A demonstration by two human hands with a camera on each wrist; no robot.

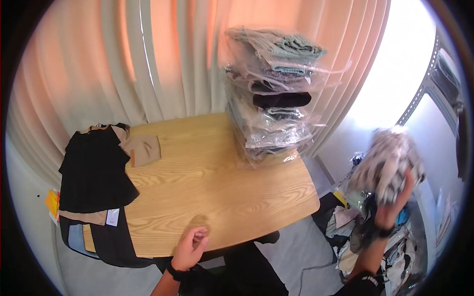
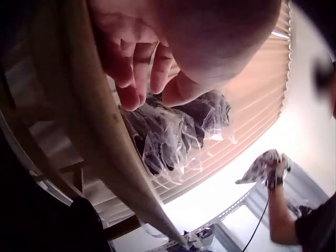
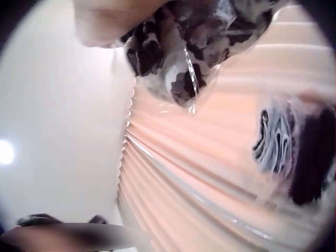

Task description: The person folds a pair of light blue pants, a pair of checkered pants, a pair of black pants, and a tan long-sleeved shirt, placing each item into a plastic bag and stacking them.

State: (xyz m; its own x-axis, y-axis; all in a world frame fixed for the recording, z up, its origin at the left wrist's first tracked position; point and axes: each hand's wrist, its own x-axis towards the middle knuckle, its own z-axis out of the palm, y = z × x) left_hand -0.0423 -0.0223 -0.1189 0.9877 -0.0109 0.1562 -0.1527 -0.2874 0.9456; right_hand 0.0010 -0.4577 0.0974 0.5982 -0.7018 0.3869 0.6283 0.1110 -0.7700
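Observation:
My right hand (image 1: 393, 209) grips a mottled brown-and-white garment (image 1: 387, 155) off to the right of the table, above a heap of clothes. In the right wrist view the garment (image 3: 194, 50) shows dark blotches on a pale ground and a clear plastic wrapping. My left hand (image 1: 189, 250) hovers at the table's front edge, fingers loosely curled and holding nothing. Beyond it in the left wrist view stand plastic-bagged clothes (image 2: 168, 131).
A tall stack of bagged folded clothes (image 1: 271, 98) stands at the back right of the wooden table (image 1: 207, 177). Black clothing (image 1: 96, 167) and a beige piece (image 1: 146, 150) lie at the left, with a white tag (image 1: 112, 217). Loose clothes (image 1: 345, 222) fill the floor area at right.

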